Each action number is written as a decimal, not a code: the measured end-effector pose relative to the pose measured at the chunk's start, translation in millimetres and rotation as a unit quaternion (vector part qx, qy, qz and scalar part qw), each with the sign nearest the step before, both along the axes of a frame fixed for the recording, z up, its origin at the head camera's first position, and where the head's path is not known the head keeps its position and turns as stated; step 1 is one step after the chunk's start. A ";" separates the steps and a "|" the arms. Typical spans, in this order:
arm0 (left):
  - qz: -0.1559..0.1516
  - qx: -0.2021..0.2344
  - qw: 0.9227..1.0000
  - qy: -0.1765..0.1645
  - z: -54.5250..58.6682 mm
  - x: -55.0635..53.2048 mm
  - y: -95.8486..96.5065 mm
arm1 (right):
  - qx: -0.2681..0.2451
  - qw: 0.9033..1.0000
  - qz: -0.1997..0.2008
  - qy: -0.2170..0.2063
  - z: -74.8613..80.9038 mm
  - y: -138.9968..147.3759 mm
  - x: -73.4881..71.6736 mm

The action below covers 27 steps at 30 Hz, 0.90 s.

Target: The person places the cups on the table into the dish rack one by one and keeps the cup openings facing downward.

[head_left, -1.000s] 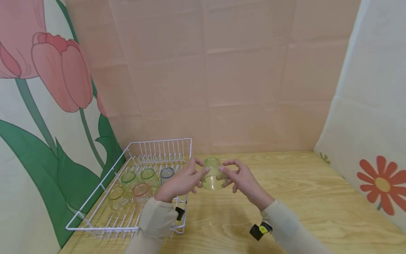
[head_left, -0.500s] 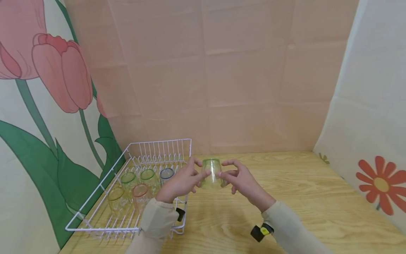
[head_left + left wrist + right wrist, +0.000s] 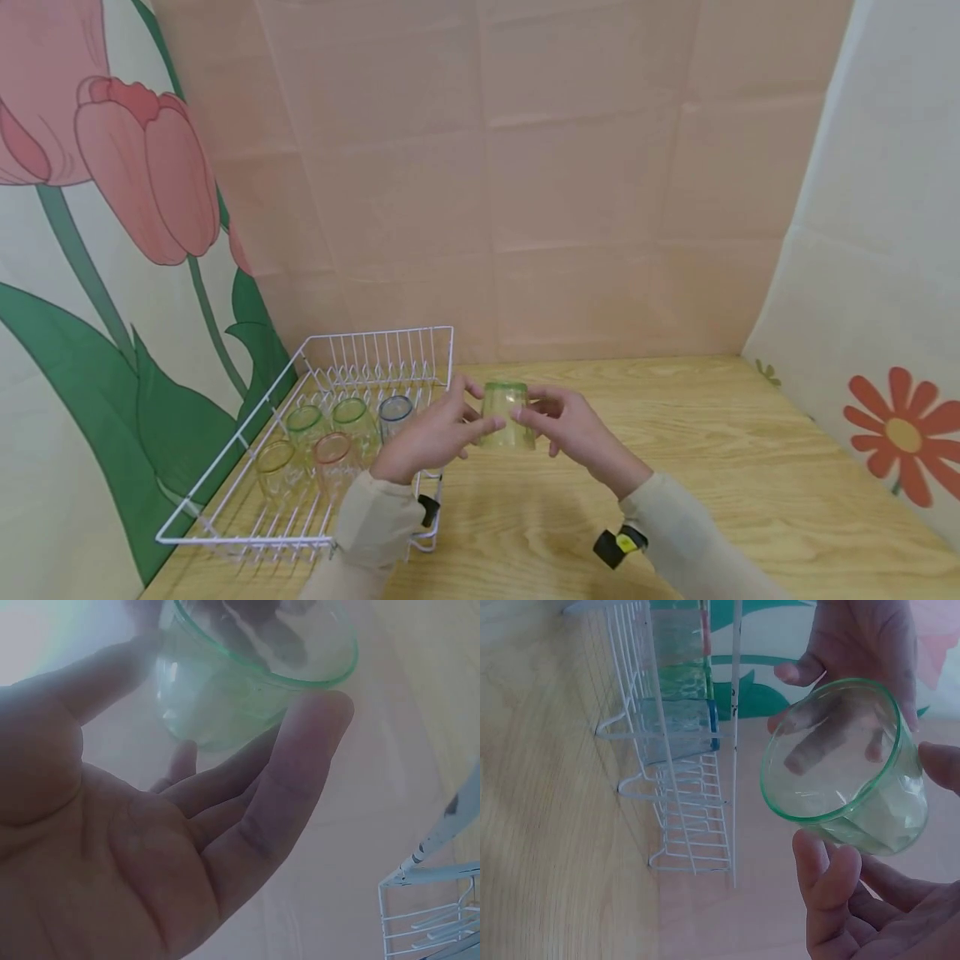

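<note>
A pale green, see-through drinking glass (image 3: 507, 417) is held in the air above the table, between my two hands. Its wider, green-rimmed mouth tilts downward, facing the right wrist camera. My left hand (image 3: 435, 429) holds one side; in the left wrist view the index finger (image 3: 300, 757) lies along the rim. My right hand (image 3: 573, 425) pinches the other side with thumb and fingers. Left of the hands, a white wire dish rack (image 3: 243, 542) bears several glasses, including a blue-rimmed one (image 3: 395, 407) and a red-rimmed one (image 3: 332, 448).
Two green-rimmed glasses, one of them the nearer-to-centre glass (image 3: 349, 410), and a yellow-rimmed glass (image 3: 276, 457) also stand in the rack. The wooden table (image 3: 675, 467) extends to the right. A pinkish sheet (image 3: 570, 183) hangs behind, with flower-printed sheets at both sides.
The glass has turned between the fingers and sits slightly lower in view. My thumbs and fingers have shifted around it. The rack and its glasses have stayed put.
</note>
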State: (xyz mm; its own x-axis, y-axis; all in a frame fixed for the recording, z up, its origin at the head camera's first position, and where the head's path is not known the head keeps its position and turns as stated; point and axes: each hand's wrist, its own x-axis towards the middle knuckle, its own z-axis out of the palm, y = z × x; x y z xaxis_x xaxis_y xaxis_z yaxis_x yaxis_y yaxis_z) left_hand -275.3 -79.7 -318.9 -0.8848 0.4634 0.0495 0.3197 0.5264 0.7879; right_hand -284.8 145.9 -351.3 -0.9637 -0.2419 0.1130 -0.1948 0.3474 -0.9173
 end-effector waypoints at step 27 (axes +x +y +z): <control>-0.034 0.008 0.999 -0.001 -0.9 -2.5 -2.6 | 0.029 0.997 0.065 0.041 -3.5 0.5 7.3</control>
State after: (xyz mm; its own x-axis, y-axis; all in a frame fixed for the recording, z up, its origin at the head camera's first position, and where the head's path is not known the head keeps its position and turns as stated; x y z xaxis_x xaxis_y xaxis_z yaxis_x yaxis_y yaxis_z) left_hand -277.8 -82.3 -319.8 -0.8516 0.5211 0.0563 0.3527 0.4903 0.7970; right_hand -277.5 146.4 -354.8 -0.9118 -0.3733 0.1711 -0.3145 0.3668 -0.8755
